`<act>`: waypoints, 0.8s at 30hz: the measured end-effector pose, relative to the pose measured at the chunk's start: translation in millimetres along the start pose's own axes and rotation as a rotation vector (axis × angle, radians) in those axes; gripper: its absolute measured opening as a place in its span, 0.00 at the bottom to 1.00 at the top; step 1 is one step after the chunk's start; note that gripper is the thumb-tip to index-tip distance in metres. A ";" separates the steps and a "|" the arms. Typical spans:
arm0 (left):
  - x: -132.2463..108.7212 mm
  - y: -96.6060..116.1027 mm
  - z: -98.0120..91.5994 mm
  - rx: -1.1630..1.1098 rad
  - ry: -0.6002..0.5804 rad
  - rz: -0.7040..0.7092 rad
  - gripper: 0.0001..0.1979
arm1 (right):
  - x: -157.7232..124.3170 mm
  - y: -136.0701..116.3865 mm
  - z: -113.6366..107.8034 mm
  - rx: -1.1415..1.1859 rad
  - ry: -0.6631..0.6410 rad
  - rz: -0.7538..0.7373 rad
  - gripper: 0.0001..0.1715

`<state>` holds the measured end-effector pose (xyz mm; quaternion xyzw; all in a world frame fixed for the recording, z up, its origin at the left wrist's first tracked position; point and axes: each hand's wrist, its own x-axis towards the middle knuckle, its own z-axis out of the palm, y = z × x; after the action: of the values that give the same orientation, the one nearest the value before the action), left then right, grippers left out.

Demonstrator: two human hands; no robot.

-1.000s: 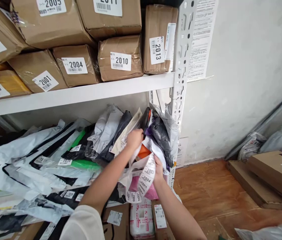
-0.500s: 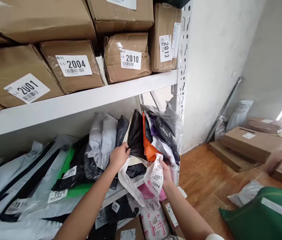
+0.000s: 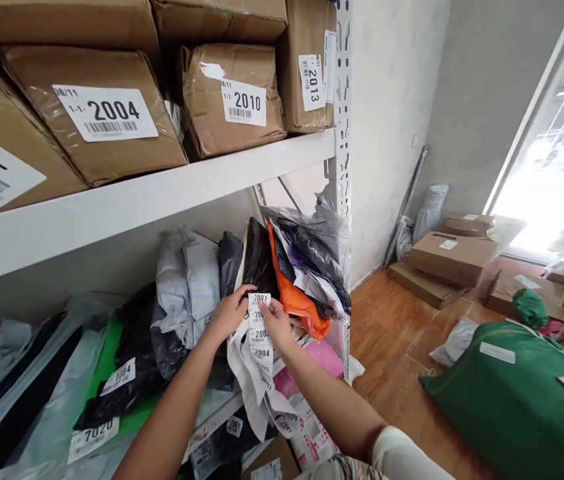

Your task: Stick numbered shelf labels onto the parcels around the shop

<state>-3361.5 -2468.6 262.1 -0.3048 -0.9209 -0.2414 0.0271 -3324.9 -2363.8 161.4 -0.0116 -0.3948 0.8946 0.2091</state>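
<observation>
A long white strip of printed number labels (image 3: 261, 353) hangs between my hands in front of the shelf, its top label reading 2001. My right hand (image 3: 278, 325) pinches the strip's right edge near the top. At its upper left, my left hand (image 3: 229, 313) is closed with its fingertips on the strip's backing. Right behind the fingers stands a black plastic parcel (image 3: 261, 257). Beside that parcel lean an orange bag (image 3: 296, 300) and a dark grey parcel (image 3: 231, 260). The strip's lower end curls and hangs past the shelf edge.
Taped cardboard boxes, among them one labelled 2010 (image 3: 235, 137), fill the white shelf (image 3: 242, 170) above. Grey bagged parcels (image 3: 202, 273) stand to the left. On the wooden floor (image 3: 382, 340) at right lie a green sack (image 3: 502, 407) and flat cartons (image 3: 449, 257).
My right hand has moved left and up, bringing the label strip close to my left hand. My left hand has shifted off the black parcel's edge. The view has turned right.
</observation>
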 end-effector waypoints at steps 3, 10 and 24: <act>2.0 4.4 -1.3 0.079 0.026 -0.009 0.19 | 8.5 13.1 -1.0 -0.060 0.076 -0.051 0.17; 10.0 22.5 -9.6 0.346 0.018 -0.026 0.13 | 3.6 13.9 -2.4 -0.011 0.120 -0.104 0.13; 29.8 25.3 -21.8 0.341 0.002 0.082 0.10 | 9.7 5.7 -10.0 -0.111 0.086 -0.002 0.19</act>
<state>-3373.4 -2444.7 298.0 -0.3328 -0.9353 -0.0804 0.0889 -3333.9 -2356.6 151.8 -0.0613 -0.4344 0.8698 0.2259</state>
